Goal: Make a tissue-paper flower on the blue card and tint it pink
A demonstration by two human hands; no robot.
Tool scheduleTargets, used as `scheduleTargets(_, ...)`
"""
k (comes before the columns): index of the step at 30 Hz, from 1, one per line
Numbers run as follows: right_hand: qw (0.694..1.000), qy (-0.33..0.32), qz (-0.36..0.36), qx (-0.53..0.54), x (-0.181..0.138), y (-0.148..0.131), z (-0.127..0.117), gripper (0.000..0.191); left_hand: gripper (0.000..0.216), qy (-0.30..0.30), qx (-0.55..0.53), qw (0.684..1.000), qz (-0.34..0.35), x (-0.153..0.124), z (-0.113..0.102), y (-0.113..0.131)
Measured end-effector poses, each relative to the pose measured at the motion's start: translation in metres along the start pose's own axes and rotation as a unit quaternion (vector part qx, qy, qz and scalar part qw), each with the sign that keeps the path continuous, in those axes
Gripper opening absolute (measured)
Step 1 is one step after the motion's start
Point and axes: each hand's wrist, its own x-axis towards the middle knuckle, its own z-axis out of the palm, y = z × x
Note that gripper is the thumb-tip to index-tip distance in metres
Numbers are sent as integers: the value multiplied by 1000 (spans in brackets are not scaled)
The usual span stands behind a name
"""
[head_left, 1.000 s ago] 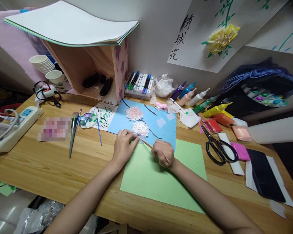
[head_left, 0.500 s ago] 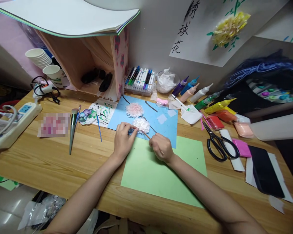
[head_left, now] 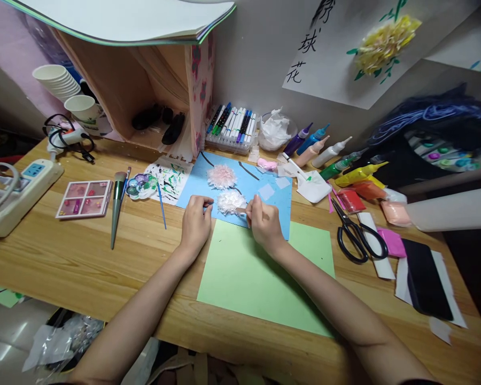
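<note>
My right hand point(head_left: 265, 222) is closed around a thin brown stick point(head_left: 241, 211), its tip at the right lower edge of a white fluffy paper flower point(head_left: 231, 202). That flower lies on a blue sheet point(head_left: 278, 211), just below a pale pink fluffy flower point(head_left: 221, 176). Dark stem lines are drawn on the sheet. At the sheet's lower left edge rests my left hand point(head_left: 197, 222), its fingers curled in and thumb close to the index finger. What it pinches, if anything, is hidden. Under my right wrist lies a light green sheet point(head_left: 260, 278).
Left on the wooden table are a makeup palette point(head_left: 85, 199), a large brush point(head_left: 116, 211) and a thin blue brush point(head_left: 161, 206). Behind stand a marker box point(head_left: 230, 131) and paint bottles point(head_left: 318, 152). Scissors point(head_left: 356, 238) and a phone point(head_left: 427, 278) lie right.
My left hand has drawn back left from the white flower. The right hand has turned more upright, with the stick still at the flower's edge. The view has shifted slightly.
</note>
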Motion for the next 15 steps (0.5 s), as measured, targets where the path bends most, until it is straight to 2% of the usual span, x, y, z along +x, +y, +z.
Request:
scheduleTargets(5, 994, -25, 105, -2, 44, -18, -1, 53, 14, -4, 2, 1000, -1, 1, -1, 2)
scheduleTargets(9, 988, -62, 132, -42, 67, -22, -1, 53, 14, -4, 3, 1000, 4, 1, -1, 1)
scheduleTargets(12, 988, -79, 134, -19, 68, -19, -2, 53, 14, -3, 4, 1000, 8, 1, -1, 0)
scheduleTargets(15, 989, -79, 117, 37, 53, -16, -9, 56, 14, -2, 3, 1000, 8, 0, -1, -1)
